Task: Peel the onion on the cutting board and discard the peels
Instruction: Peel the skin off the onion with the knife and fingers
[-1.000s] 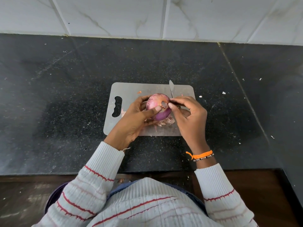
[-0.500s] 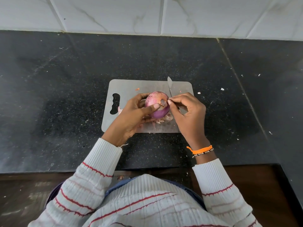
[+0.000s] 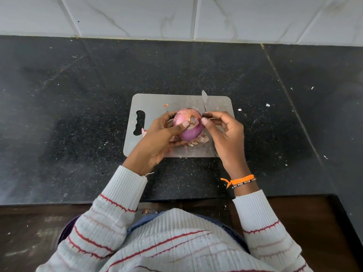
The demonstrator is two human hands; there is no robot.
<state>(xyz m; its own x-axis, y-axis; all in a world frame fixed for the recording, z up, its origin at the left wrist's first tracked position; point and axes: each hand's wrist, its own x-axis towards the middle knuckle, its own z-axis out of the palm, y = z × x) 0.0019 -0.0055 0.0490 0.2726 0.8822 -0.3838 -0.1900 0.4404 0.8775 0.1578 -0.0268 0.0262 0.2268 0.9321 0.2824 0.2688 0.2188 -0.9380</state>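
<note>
**ONION PEELING: ITEMS ON COUNTER, LARGEST TO SMALLEST**

1. Black speckled countertop (image 3: 78, 114): runs under everything, w/ white marbled tiles (image 3: 137, 14) beyond the fingertips. Small pale scraps scattered right of the hands.

2. Grey cutting board (image 3: 157, 103): flat on the counter, directly under both hands; handle slot lies left of the left fingers.

3. Left hand (image 3: 157, 142): fingers curled round the far side of the onion, thumb pressed across its near face. Wrapped firmly on it.

4. Right hand (image 3: 225, 138): thumb and forefinger drawn together at the onion's right side, beside a torn brown patch of skin. Cannot tell if they actually pinch a peel. Orange thread band (image 3: 239, 180) at the wrist.

5. Onion (image 3: 189, 124): red-purple, part peeled, held between both hands just above the board's middle.

6. Knife (image 3: 204, 100): only the blade tip shows, pointing away past the right fingers; handle hidden.

7. Loose peels (image 3: 198, 140): pinkish, on the board beneath the onion, between the two palms.
</note>
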